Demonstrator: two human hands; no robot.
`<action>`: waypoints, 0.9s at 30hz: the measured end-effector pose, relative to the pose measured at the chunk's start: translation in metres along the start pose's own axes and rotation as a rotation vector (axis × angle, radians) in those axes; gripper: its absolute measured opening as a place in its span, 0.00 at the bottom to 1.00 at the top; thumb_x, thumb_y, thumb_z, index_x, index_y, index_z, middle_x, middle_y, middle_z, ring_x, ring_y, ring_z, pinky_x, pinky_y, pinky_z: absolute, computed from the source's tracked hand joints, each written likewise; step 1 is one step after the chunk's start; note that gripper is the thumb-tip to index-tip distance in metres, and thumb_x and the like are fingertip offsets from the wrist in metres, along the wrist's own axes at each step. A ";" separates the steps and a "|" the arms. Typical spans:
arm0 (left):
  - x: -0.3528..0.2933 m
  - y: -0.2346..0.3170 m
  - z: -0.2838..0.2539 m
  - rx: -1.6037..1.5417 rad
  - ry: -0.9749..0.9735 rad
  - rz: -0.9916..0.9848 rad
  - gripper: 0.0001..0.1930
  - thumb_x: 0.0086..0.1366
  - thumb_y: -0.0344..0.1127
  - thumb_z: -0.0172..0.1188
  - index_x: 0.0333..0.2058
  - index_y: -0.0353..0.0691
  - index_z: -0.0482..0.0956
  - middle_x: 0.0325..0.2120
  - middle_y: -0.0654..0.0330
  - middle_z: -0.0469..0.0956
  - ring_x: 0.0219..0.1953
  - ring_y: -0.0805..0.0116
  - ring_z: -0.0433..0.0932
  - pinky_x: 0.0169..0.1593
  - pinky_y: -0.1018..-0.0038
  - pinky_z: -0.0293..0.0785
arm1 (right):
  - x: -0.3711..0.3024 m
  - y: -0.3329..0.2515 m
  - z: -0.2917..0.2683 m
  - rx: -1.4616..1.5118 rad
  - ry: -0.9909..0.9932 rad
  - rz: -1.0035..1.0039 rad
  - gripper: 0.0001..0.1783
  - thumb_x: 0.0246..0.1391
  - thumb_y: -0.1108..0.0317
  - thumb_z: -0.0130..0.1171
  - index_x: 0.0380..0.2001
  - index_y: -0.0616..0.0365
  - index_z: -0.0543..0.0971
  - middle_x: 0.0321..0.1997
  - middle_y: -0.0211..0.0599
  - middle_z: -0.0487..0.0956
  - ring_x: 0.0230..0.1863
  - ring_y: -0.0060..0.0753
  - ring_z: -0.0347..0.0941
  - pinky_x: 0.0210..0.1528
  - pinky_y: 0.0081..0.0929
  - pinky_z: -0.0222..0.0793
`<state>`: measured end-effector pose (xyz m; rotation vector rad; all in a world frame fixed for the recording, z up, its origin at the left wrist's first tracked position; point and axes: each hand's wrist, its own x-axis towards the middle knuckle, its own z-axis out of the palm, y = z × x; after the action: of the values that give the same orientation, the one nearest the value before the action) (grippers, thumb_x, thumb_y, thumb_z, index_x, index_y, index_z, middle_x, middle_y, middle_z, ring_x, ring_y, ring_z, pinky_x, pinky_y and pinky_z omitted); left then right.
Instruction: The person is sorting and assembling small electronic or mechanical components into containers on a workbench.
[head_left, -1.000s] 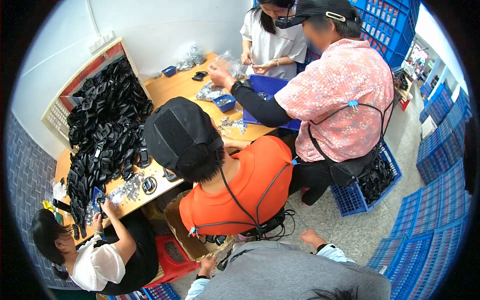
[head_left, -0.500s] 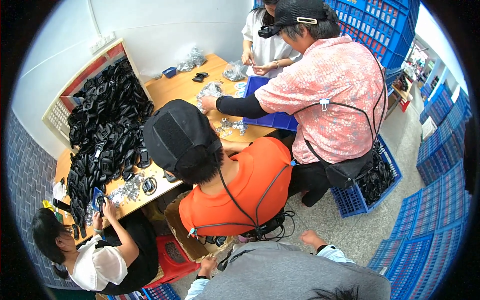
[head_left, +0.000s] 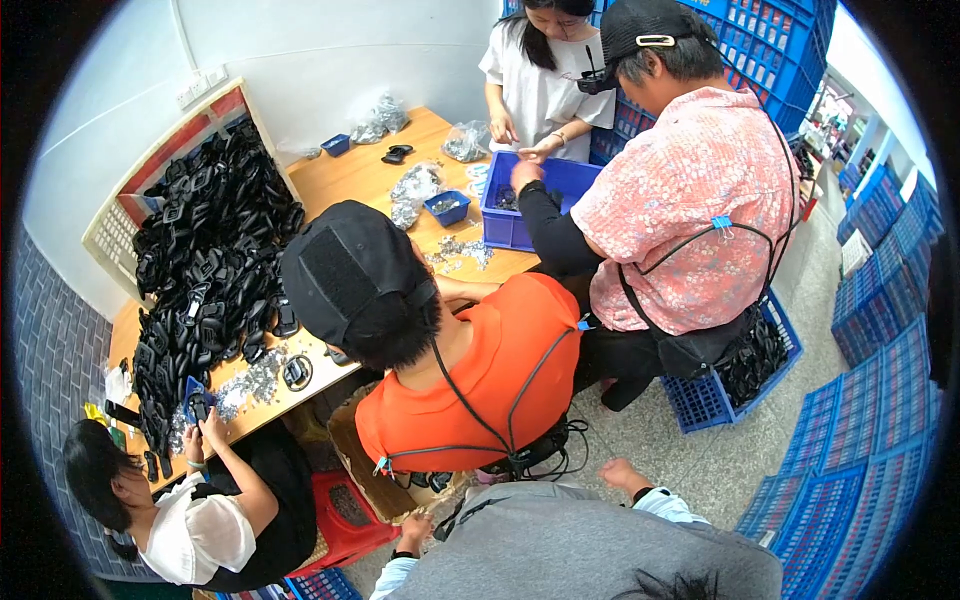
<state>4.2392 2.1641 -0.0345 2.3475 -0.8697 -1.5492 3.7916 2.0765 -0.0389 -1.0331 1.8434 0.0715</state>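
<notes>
My left hand hangs low beside the cardboard box, its fingers loosely curled with nothing visible in them. A dark wristband shows behind it. Over the speckled floor, my right hand is also loosely curled, and I see no object in it. Its wrist has a dark band below a pale sleeve. Just ahead of me sits a co-worker in an orange shirt, whose hands are mostly hidden. A dark pouch with looped cables hangs at that person's back.
A wooden table bears a heap of black plastic parts, small metal pieces and a blue tray. Other co-workers handle parts around it. A blue bin, a red stool, a floor crate and stacked crates surround us.
The co-worker in the patterned shirt has straightened and moved an arm from the plastic bag to the blue bin. A small blue tray now shows on the table. My hands stay in place.
</notes>
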 end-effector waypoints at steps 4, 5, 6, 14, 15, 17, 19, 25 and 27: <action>0.005 -0.004 0.000 0.020 0.010 0.024 0.14 0.49 0.40 0.52 0.28 0.34 0.68 0.15 0.60 0.70 0.14 0.72 0.68 0.17 0.78 0.66 | 0.010 0.007 0.003 0.016 -0.014 -0.014 0.18 0.34 0.63 0.56 0.28 0.65 0.70 0.23 0.37 0.72 0.20 0.27 0.68 0.26 0.23 0.64; 0.001 0.001 -0.001 0.017 0.009 0.016 0.14 0.49 0.40 0.52 0.28 0.34 0.68 0.15 0.60 0.70 0.14 0.72 0.68 0.17 0.78 0.66 | 0.010 0.007 0.004 0.016 -0.014 -0.012 0.18 0.34 0.63 0.56 0.28 0.65 0.70 0.23 0.37 0.72 0.20 0.27 0.68 0.26 0.23 0.64; -0.002 0.004 -0.002 0.014 0.007 0.008 0.14 0.49 0.40 0.52 0.28 0.34 0.68 0.15 0.60 0.70 0.14 0.72 0.68 0.17 0.78 0.66 | 0.010 0.007 0.004 0.029 0.007 -0.014 0.18 0.34 0.63 0.56 0.28 0.65 0.70 0.24 0.37 0.72 0.21 0.27 0.68 0.25 0.23 0.64; 0.006 -0.004 0.004 0.032 0.018 0.008 0.15 0.50 0.42 0.51 0.32 0.36 0.68 0.16 0.60 0.71 0.16 0.73 0.69 0.18 0.78 0.66 | 0.022 0.021 0.008 0.010 -0.022 -0.051 0.18 0.35 0.64 0.55 0.30 0.66 0.70 0.27 0.37 0.72 0.22 0.27 0.68 0.23 0.21 0.65; 0.005 -0.006 0.005 0.026 0.022 0.004 0.16 0.50 0.42 0.50 0.32 0.36 0.68 0.16 0.60 0.71 0.16 0.73 0.69 0.19 0.78 0.66 | 0.015 0.016 0.006 0.029 -0.033 -0.047 0.18 0.35 0.64 0.55 0.30 0.66 0.71 0.26 0.37 0.72 0.22 0.27 0.68 0.23 0.21 0.65; -0.001 -0.001 0.004 0.051 0.028 0.005 0.16 0.50 0.42 0.50 0.33 0.36 0.68 0.16 0.60 0.71 0.17 0.73 0.69 0.19 0.78 0.66 | 0.014 0.017 0.006 0.051 -0.041 -0.042 0.17 0.35 0.64 0.55 0.30 0.65 0.71 0.26 0.37 0.72 0.22 0.27 0.68 0.23 0.21 0.66; -0.005 0.006 0.004 0.080 0.031 0.011 0.16 0.50 0.42 0.50 0.33 0.36 0.68 0.17 0.60 0.71 0.17 0.74 0.69 0.19 0.79 0.66 | 0.026 0.033 0.010 0.064 -0.029 -0.056 0.17 0.35 0.64 0.56 0.28 0.65 0.72 0.25 0.36 0.72 0.21 0.26 0.68 0.22 0.21 0.66; 0.008 -0.009 0.007 0.080 -0.033 0.040 0.16 0.50 0.42 0.50 0.32 0.35 0.68 0.18 0.60 0.72 0.18 0.73 0.70 0.20 0.79 0.66 | 0.016 0.022 0.004 0.015 -0.039 -0.035 0.17 0.34 0.63 0.56 0.28 0.64 0.72 0.24 0.36 0.72 0.20 0.27 0.68 0.23 0.21 0.66; 0.005 -0.007 0.009 0.055 -0.012 0.046 0.16 0.50 0.42 0.50 0.32 0.35 0.68 0.18 0.60 0.72 0.18 0.73 0.70 0.19 0.79 0.66 | 0.014 0.023 0.002 0.029 -0.033 -0.036 0.17 0.35 0.63 0.56 0.28 0.64 0.72 0.24 0.36 0.72 0.20 0.27 0.68 0.24 0.21 0.66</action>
<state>4.2351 2.1680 -0.0451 2.3401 -0.9748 -1.5425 3.7752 2.0839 -0.0595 -1.0388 1.7904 0.0408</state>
